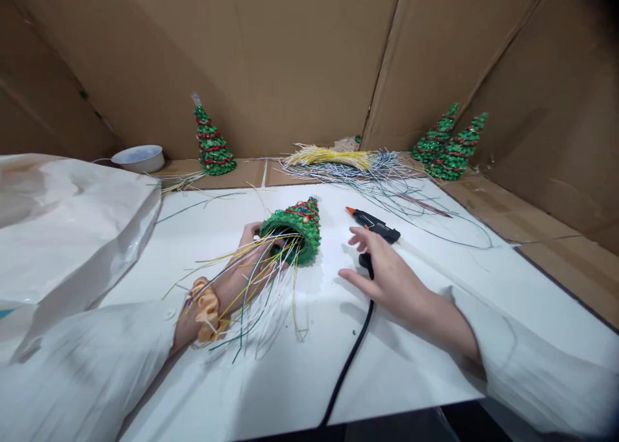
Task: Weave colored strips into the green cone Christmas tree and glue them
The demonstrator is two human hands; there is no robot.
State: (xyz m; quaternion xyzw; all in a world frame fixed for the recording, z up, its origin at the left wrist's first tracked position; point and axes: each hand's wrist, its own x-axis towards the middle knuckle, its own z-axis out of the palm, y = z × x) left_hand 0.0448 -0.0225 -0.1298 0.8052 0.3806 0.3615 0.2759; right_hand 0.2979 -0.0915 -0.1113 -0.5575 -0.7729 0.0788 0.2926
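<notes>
**Left hand** (242,271) closed about the open base of a green tree (296,230), which lies on its side mid-table (411,358), tip pointing far and right. Thin strands (256,287) spill from the base over the wrist.

**Right hand** (387,277) has its fingers spread and grips nothing. It rests at the handle of the glue gun (374,226), just right of the tree.

**Handling:** the tree looks light and hollow, its beaded skin likely fragile, so the base rim seems the safest hold. The strands look springy and easily snagged.

**Count:** four trees in all — the held one, one upright tree (213,142) far left, two leaning trees (447,145) far right. One glue gun, one bowl (140,158), one strand bundle (338,161) at the far edge.
</notes>
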